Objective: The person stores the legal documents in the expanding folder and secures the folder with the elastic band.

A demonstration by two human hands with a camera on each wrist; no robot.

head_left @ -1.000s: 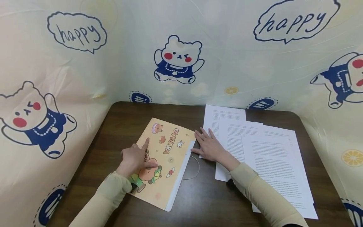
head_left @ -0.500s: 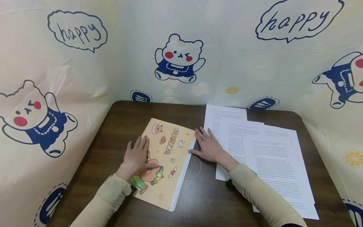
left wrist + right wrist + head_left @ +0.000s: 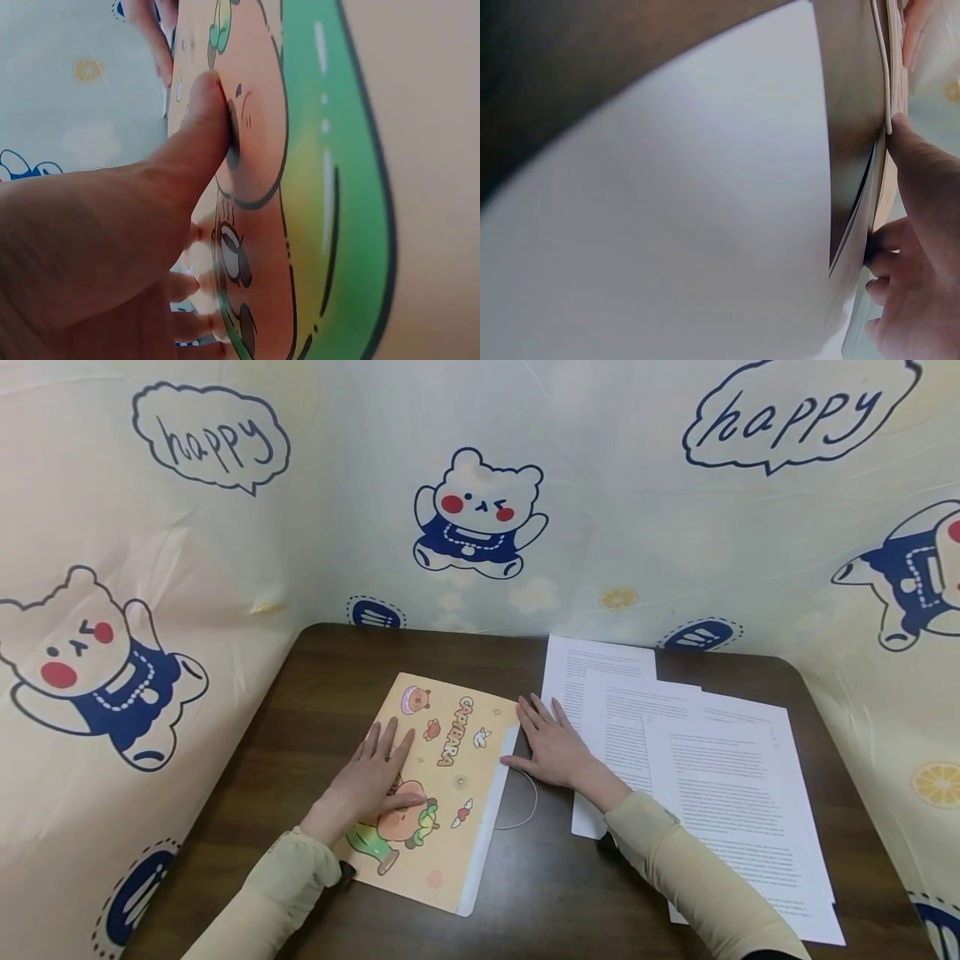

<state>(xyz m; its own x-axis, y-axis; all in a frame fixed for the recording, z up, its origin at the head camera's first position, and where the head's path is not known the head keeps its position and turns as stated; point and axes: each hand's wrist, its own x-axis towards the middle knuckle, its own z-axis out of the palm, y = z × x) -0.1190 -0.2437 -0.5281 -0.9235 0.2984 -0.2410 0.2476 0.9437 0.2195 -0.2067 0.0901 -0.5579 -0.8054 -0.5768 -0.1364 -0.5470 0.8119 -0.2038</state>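
Note:
An orange folder [image 3: 442, 777] with cartoon capybara pictures lies tilted on the table, a pale strip [image 3: 480, 847] along its right edge. My left hand [image 3: 369, 781] rests on its cover with fingers spread; in the left wrist view the thumb [image 3: 202, 112] lies on the printed capybara's face. At the folder's upper right edge is my right hand [image 3: 555, 753], fingers extended and thumb touching the pale strip. A thin white elastic cord [image 3: 536, 802] loops out from that edge, and in the right wrist view it runs up to the right thumb [image 3: 907, 139].
Several printed sheets [image 3: 720, 793] overlap on the right side of the brown table [image 3: 540, 893], partly under the right forearm. A curtain [image 3: 600, 468] with cartoon bears surrounds the table at the back and sides.
My left hand has gone from a pointing index finger to spread fingers on the cover. The folder's lower end has swung slightly right. My right hand stays almost still, its thumb now on the strip.

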